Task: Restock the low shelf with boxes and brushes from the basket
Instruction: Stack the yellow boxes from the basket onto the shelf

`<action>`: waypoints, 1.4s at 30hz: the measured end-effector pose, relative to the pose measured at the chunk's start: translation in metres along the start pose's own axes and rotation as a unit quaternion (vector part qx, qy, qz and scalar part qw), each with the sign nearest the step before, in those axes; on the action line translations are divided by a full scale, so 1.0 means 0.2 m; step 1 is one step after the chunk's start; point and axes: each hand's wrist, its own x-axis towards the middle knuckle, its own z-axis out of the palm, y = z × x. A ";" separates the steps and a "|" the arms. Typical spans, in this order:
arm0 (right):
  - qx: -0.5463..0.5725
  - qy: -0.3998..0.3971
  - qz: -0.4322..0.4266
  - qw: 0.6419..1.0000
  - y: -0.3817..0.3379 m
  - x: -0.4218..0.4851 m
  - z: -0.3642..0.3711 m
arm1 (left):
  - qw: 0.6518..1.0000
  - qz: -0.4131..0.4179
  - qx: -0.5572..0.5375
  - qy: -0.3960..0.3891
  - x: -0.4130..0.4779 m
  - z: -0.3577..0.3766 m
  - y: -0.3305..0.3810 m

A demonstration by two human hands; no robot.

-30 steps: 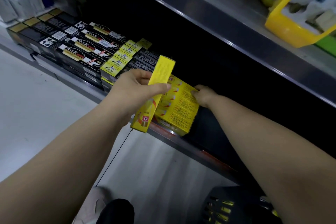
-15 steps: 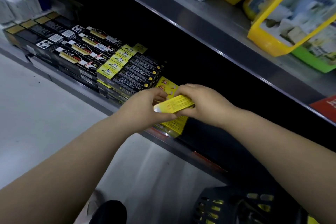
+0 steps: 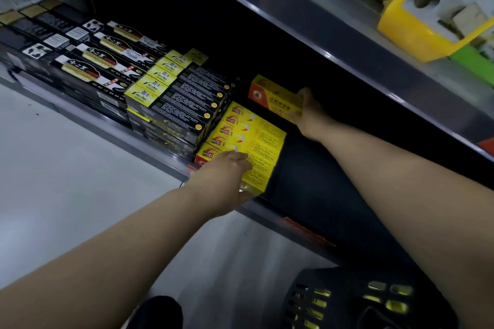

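A row of yellow boxes [image 3: 248,139] lies at the front of the low shelf [image 3: 163,153]. My left hand [image 3: 227,176] rests on the nearest box of that row, fingers flat on its top and thumb against its near end. My right hand [image 3: 307,112] reaches deeper into the shelf and grips one yellow box [image 3: 272,97] by its right end, holding it above and behind the row. The black basket [image 3: 334,302] stands on the floor at the bottom right, with yellow items showing through its holes. No brushes are visible.
Stacked black-and-yellow boxes [image 3: 173,107] stand just left of the yellow row, and black boxes with gold labels [image 3: 93,69] lie further left. Bare dark shelf [image 3: 315,184] extends to the right. The upper shelf [image 3: 347,43] overhangs, carrying a yellow container [image 3: 427,19].
Both hands held one yellow box over the row half a second ago. My right hand has since carried it deeper into the shelf, and my left hand has dropped onto the front box.
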 end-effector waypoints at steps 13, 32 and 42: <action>-0.145 -0.131 0.004 0.981 0.08 0.14 0.22 | 0.998 0.000 0.021 0.052 0.02 0.07 -0.09; 0.087 -0.063 -0.126 0.986 0.13 -1.26 -0.66 | 0.983 0.146 -0.079 -0.078 -0.29 -0.49 0.81; 0.074 -0.092 0.063 0.991 0.94 -1.82 -0.49 | 0.956 0.234 -0.069 -0.161 -0.47 -0.08 1.37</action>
